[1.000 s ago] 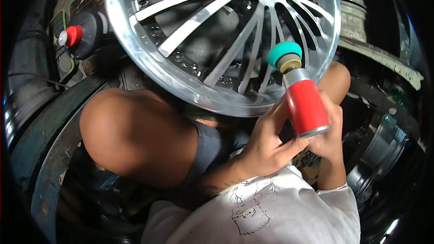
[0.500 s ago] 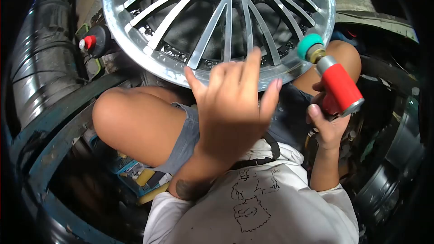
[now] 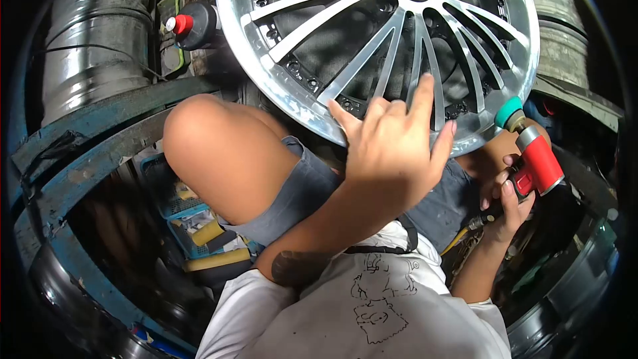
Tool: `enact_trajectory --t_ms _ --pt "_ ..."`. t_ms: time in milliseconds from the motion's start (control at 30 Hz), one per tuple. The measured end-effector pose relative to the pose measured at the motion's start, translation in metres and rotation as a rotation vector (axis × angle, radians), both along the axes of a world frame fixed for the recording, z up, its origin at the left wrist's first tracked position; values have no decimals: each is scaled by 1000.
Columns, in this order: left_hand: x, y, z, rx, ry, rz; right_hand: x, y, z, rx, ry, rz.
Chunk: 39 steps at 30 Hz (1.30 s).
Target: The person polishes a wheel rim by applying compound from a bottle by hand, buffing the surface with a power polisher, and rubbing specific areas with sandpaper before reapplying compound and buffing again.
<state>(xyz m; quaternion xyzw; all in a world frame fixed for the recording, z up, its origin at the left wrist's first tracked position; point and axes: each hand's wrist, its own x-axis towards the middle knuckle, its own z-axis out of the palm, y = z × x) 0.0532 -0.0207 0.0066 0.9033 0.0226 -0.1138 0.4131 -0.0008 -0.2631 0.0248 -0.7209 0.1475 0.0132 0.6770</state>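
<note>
A silver multi-spoke alloy wheel (image 3: pixel 413 8) lies tilted in front of my knees, its spokes facing up. My left hand (image 3: pixel 395 143) hovers over the wheel's near edge, back of the hand up. Its index finger, little finger and thumb stretch out while the middle ones bend, and nothing is held. To the right, my right hand (image 3: pixel 512 203) grips a small red air polisher (image 3: pixel 539 163) by its body. The green round pad (image 3: pixel 508 112) on the tool points up and left, close to the wheel's lower right edge. A hose fitting (image 3: pixel 480 221) hangs below that hand.
Bare metal wheel barrels (image 3: pixel 100 33) stand at the left, with another stacked rim (image 3: pixel 555 46) at the back right. A dark bottle with a red cap (image 3: pixel 196 25) sits beside the wheel. A blue metal frame (image 3: pixel 86 272) and a blue basket (image 3: pixel 176 209) of odds and ends are lower left.
The view has shifted, so the wheel and both hands appear farther right. My left hand keeps nearly the same finger pose. The polisher stays in my right hand.
</note>
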Motion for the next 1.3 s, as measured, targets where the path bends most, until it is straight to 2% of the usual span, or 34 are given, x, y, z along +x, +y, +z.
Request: enact_trajectory --t_ms 67,100,200,267,333,433,533,600,733,767,800,833,867,933,1067,1133,1167,1267,1300 --pt "10 8 -8 96 -79 76 3 0 -2 -14 -8 25" --pt "16 12 -15 55 37 73 4 2 -2 -13 3 40" --pt "7 7 -13 -184 76 69 9 13 -1 -38 -11 78" --pt "-1 3 -6 -353 162 -22 14 18 -1 -120 -10 103" --pt "-9 0 -5 -224 -34 -32 23 31 2 -228 -43 112" --pt "-5 13 -9 -24 -187 62 34 33 4 -85 -56 155" --pt "-5 15 -11 -156 52 10 48 57 16 -135 -59 216" --pt "-7 20 -8 -585 206 -29 48 57 15 -135 33 336" --pt "-30 26 -14 -1093 47 143 73 91 31 -268 -19 604" --pt "-33 28 -16 -1217 0 152 78 93 36 -311 -14 692" --pt "-34 29 -22 -1298 -11 36 84 96 40 -357 -10 777" --pt "-37 30 -18 -1476 102 33 92 102 42 -503 -64 903" --pt "-39 28 -17 -1644 196 40 96 111 48 -585 -47 924" --pt "-44 24 -16 -1969 411 89 102 116 49 -623 -124 983" --pt "-46 23 -25 -1937 314 46 88 113 46 -549 41 918" --pt "-44 18 -39 -1717 71 -119 72 110 33 -579 3 853" --pt "-50 11 -35 -1705 147 -4 63 114 31 -630 28 797" --pt "-52 10 -42 -1856 301 -55 36 104 9 -671 -53 678" --pt "-51 7 -41 -1765 254 -25 29 103 4 -705 -92 637"
